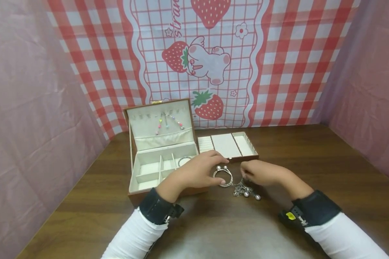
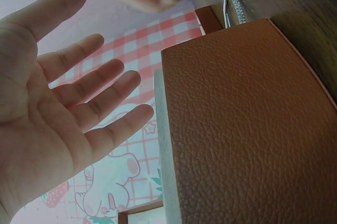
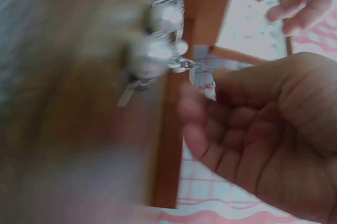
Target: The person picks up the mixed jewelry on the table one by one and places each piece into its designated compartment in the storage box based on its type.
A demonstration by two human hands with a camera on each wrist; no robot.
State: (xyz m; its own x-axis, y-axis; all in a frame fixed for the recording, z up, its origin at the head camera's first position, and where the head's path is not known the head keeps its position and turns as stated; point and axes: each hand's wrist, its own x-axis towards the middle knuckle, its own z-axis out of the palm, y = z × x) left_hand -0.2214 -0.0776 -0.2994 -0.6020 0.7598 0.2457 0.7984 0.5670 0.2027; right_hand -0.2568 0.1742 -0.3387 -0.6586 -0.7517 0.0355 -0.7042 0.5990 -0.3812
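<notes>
On the table lies a tangled silver chain (image 1: 241, 190) with large pearl-like beads. My right hand (image 1: 260, 172) pinches one end of this chain between thumb and fingers; the right wrist view shows the chain (image 3: 184, 65) running to the fingertips. A round silver bracelet (image 1: 227, 185) with two pearl-like beads lies just left of the chain. My left hand (image 1: 197, 172) hovers over the right side of a brown jewelry box (image 2: 247, 124), beside the bracelet. Its fingers are spread and hold nothing in the left wrist view.
The box's lid (image 1: 149, 124) stands raised, with colorful beaded jewelry (image 1: 160, 124) hanging inside. A ring-shaped bracelet (image 1: 180, 160) sits in one compartment. Behind the hands is a shallow divided tray (image 1: 225, 142). A strawberry-print cloth (image 1: 278, 72) hangs at the back.
</notes>
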